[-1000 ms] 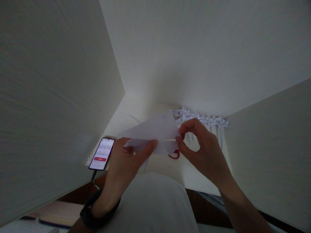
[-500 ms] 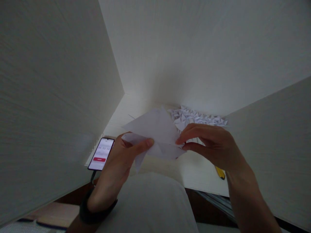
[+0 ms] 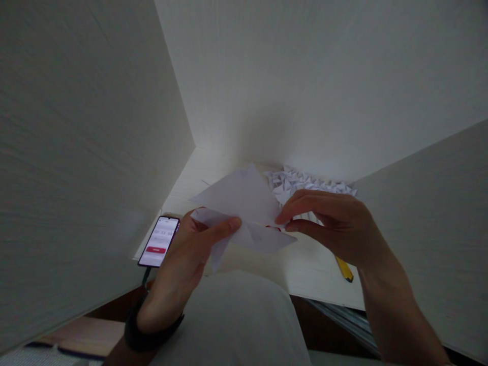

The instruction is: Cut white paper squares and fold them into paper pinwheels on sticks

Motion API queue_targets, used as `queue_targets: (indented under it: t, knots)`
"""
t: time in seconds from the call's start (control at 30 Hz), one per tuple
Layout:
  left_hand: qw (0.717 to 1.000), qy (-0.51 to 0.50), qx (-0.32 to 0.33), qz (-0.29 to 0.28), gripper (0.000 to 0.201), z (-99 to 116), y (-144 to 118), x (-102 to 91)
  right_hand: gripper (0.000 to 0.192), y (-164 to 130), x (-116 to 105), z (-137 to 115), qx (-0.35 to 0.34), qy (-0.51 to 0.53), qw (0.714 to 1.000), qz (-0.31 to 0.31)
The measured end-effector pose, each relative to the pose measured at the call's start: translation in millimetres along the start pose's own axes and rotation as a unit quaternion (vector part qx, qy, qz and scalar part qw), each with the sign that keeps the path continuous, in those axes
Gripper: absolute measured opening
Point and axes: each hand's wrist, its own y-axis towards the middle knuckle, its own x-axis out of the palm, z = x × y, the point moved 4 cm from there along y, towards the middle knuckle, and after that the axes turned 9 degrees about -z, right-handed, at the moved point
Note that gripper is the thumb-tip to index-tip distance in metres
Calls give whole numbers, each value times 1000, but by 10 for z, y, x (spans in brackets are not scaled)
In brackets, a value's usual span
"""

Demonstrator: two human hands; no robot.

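A folded sheet of white paper (image 3: 244, 198) is held up between my two hands above the white surface, its flaps partly opened and pointed at the corners. My left hand (image 3: 194, 249) grips its left side, thumb pressed on top and the other fingers behind it. At the right edge, my right hand (image 3: 324, 223) pinches a layer of the paper between thumb and fingertips. A small red mark (image 3: 273, 227) shows in the fold beside those fingertips. Behind the right hand lies a cluster of small pointed folded white paper pieces (image 3: 305, 183).
On the left of the white surface (image 3: 186, 175) lies a phone (image 3: 158, 241) with a timer on its screen. Under my right wrist a yellow-handled tool (image 3: 345, 269) shows in part. White panels rise at the left, back and right.
My right fingers have drawn a layer of the paper slightly upward, so the fold gapes and the red mark shows. My left hand stays in place.
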Motion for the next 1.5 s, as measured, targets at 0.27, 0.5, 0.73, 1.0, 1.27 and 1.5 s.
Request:
queue_targets:
  t: [0.27,0.5,0.73,1.0,1.27,1.5]
  knots:
    - [998,39,11,-55,17,-62,43,-41,10,-9,-34,-78,-62,8,998,23]
    - [975,220,15,-3,14,-24,11,-84,10,201,-2,-289,-123,-134,983,-27]
    - [954,296,55,5,7,33,-30,-63,14,416,145,-194,-17,-136,984,-116]
    - [949,302,89,-19,9,120,-55,14,22,406,126,-193,17,-119,989,-84]
    - [940,324,108,-17,12,109,-52,-35,27,436,179,-154,42,-117,987,-97]
    - [955,289,39,-49,9,68,-22,-70,48,351,121,-63,35,-97,994,-33]
